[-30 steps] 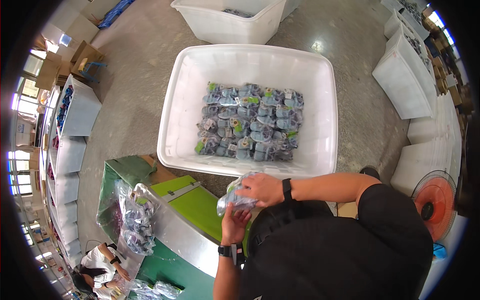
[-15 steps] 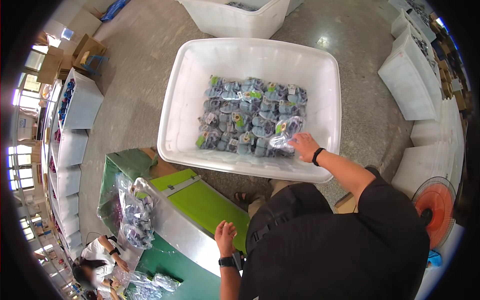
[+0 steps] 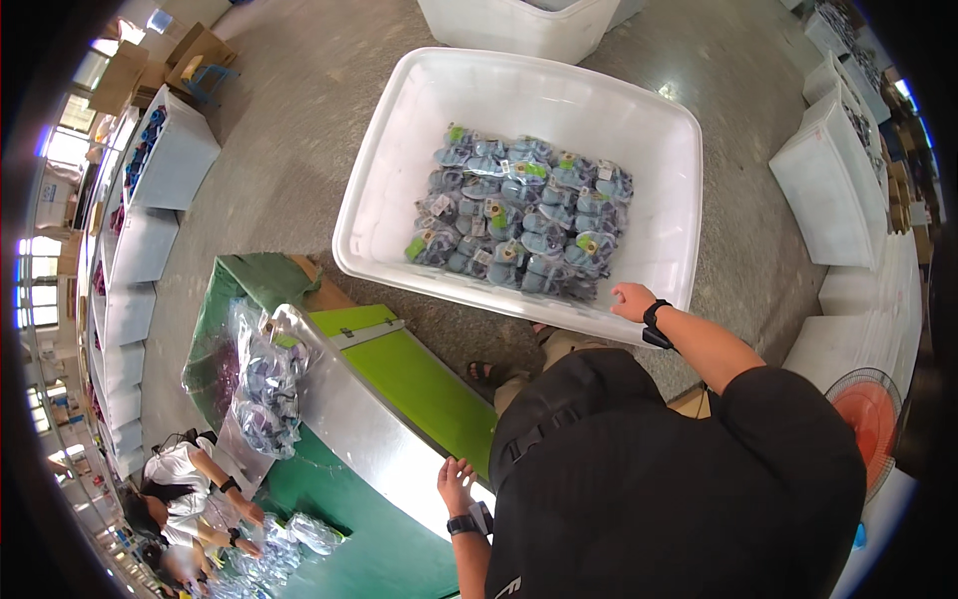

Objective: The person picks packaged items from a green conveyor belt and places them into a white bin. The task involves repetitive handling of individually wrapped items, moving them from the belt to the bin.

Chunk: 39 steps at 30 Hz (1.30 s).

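A large white plastic bin (image 3: 667, 190) stands in front of me. On its floor, clear-bagged grey-blue shoes (image 3: 529, 215) with green and white tags lie in close rows. My right hand (image 3: 632, 301) hovers by the bin's near right rim, just off the nearest bagged shoes. Its fingers are loosely bent, and I see nothing in them. Low at the centre, my left hand (image 3: 457, 483) hangs beside the bright green panel (image 3: 409, 379) of the work table, fingers apart and holding nothing.
More bagged shoes (image 3: 269, 389) are heaped on the metal-edged table (image 3: 369, 449) to my left. Co-workers (image 3: 185, 489) handle bags at lower left. Other white bins (image 3: 828, 190) line both sides; another (image 3: 519, 25) stands beyond. An orange fan (image 3: 863, 414) is at right.
My right hand has let go of a bagged pair of shoes at the near right of the rows and drawn back toward the rim. The view has shifted slightly.
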Each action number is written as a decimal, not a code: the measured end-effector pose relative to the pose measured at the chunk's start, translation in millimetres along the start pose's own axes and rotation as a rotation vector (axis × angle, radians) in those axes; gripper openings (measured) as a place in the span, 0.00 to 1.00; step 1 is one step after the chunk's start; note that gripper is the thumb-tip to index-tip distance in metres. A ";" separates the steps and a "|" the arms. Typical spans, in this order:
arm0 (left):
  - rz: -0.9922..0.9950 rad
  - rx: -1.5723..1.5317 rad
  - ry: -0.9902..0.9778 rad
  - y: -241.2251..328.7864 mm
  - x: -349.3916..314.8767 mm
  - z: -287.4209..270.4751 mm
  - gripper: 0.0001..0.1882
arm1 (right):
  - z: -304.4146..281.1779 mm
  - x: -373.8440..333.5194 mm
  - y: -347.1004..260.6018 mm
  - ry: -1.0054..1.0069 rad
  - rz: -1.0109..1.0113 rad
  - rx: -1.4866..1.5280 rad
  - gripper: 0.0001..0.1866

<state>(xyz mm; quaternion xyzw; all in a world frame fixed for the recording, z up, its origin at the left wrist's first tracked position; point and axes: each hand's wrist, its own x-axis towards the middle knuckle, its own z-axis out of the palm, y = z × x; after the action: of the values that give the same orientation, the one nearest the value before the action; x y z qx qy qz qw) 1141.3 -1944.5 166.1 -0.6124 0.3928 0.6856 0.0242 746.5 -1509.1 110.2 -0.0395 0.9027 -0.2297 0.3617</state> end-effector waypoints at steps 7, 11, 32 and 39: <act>0.022 -0.006 0.040 -2.2 15.6 -34.4 0.26 | 17.4 13.5 -12.8 0.083 -0.179 -0.105 0.26; 0.059 -0.057 0.078 3.3 23.6 -66.1 0.27 | 23.8 26.9 -22.4 0.103 -0.266 -0.145 0.24; 0.537 0.425 1.217 98.4 134.2 -436.8 0.25 | 48.9 -50.1 -235.6 -0.156 -0.397 -0.227 0.19; 0.283 0.491 1.131 111.5 160.4 -431.3 0.30 | 55.1 -72.8 -247.4 -0.198 -0.321 -0.275 0.19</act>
<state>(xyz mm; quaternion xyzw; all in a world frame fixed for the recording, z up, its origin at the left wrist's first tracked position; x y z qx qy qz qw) 1398.0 -2338.4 110.5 -0.7988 0.5678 0.1423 -0.1385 813.5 -1733.6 231.2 -0.2539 0.8677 -0.1541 0.3986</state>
